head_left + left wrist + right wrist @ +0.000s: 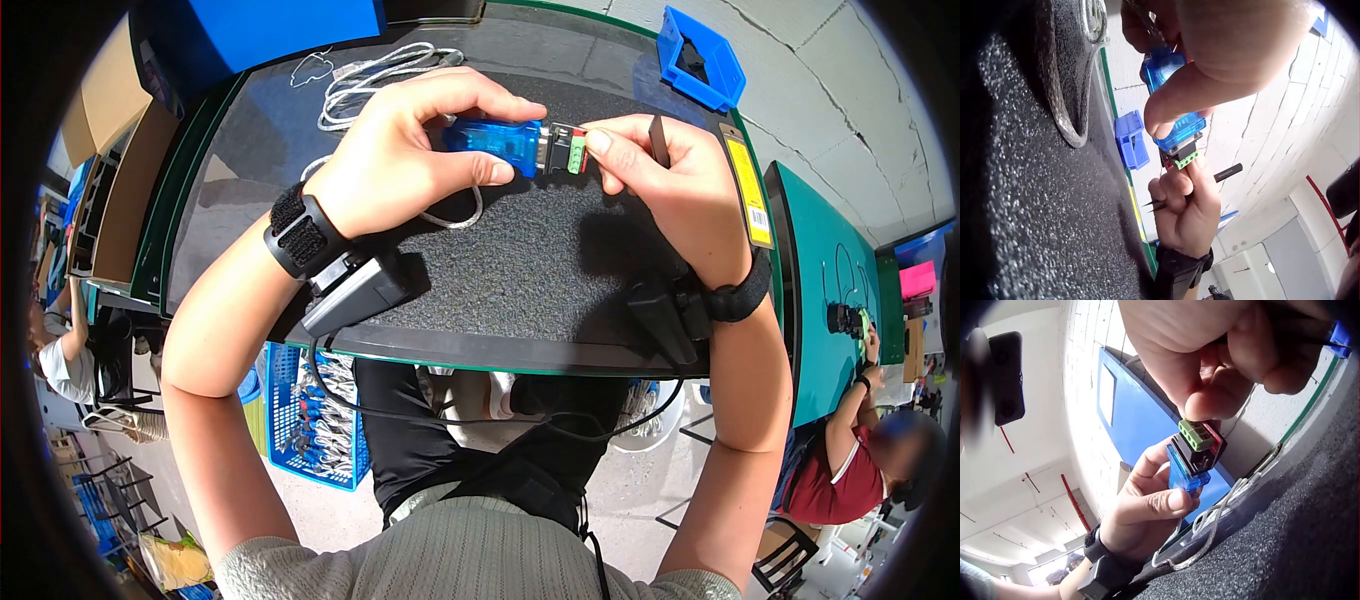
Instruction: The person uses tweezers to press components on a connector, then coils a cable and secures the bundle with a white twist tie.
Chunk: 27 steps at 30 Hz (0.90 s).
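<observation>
My left hand (400, 150) grips a translucent blue serial connector (500, 143) between thumb and fingers, above the dark mat. Joined to its metal end is a small black adapter board (1197, 456) with a green screw terminal block (1195, 435). My right hand (665, 170) pinches the terminal-block end of this adapter with thumb and fingertips. Dark pointed tweezers (1230, 173) lie across the same hand, tucked among its fingers. A grey cable (1063, 119) loops on the mat beside the left hand.
On the table (500, 270), a coiled cable (345, 95) lies at the back left. A blue bin (725, 75) with dark parts stands at the back right, near a yellow-labelled strip (745, 180). Below the front edge is a blue basket (285, 420) of cables. Another person (840, 470) works at right.
</observation>
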Each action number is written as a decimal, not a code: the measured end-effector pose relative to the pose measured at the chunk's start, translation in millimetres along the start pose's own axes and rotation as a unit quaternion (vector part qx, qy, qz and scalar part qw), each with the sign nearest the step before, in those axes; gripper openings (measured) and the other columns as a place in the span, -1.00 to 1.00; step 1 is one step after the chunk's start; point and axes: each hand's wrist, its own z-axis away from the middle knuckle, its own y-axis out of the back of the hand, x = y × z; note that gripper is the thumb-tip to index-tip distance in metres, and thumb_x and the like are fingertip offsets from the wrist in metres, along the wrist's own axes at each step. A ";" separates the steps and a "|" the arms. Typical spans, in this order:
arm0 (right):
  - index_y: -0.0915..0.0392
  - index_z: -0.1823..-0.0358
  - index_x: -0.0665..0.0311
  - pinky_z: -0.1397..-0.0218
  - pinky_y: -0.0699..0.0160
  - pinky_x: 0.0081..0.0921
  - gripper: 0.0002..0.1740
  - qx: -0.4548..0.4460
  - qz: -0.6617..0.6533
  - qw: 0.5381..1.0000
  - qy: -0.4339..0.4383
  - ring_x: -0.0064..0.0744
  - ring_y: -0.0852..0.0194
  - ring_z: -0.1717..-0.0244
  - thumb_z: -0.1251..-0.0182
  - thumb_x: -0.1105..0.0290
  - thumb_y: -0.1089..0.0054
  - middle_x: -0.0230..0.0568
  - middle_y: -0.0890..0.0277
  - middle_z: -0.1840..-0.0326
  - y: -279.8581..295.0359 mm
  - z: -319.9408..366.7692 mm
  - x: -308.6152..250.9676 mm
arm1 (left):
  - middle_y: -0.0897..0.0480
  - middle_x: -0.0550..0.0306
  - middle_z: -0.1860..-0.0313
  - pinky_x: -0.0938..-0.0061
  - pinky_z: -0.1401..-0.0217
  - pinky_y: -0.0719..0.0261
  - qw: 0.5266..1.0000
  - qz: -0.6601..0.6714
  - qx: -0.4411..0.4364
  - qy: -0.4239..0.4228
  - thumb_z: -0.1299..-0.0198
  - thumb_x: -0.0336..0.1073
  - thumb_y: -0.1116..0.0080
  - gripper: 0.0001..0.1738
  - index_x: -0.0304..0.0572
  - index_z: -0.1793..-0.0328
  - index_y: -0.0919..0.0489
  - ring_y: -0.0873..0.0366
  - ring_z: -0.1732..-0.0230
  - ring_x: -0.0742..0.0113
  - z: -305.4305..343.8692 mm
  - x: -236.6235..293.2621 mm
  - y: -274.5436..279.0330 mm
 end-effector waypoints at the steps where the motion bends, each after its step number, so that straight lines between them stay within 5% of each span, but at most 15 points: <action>1: -0.64 0.36 0.33 0.39 -0.28 -0.70 -0.72 0.000 0.000 1.000 0.000 -0.73 -0.33 0.48 -0.26 0.21 -0.21 -0.46 -0.48 0.56 0.1 -0.2 0.2 | -0.57 0.16 0.08 0.48 -0.15 -0.42 1.000 -0.004 0.000 -0.003 0.15 -0.50 -0.41 -0.49 -0.14 -0.05 -0.62 -0.51 -0.01 0.34 -0.1 0.2 0.1; 27: -0.63 0.39 0.34 0.38 -0.30 -0.69 -0.76 -0.008 -0.006 1.000 -0.009 -0.72 -0.33 0.46 -0.26 0.29 -0.20 -0.45 -0.48 0.55 -1.0 -0.2 0.4 | -0.58 0.14 0.11 0.47 -0.13 -0.43 0.999 -0.025 -0.009 -0.031 0.17 -0.51 -0.41 -0.49 -0.16 -0.03 -0.62 -0.52 0.01 0.31 -0.4 -3.0 1.0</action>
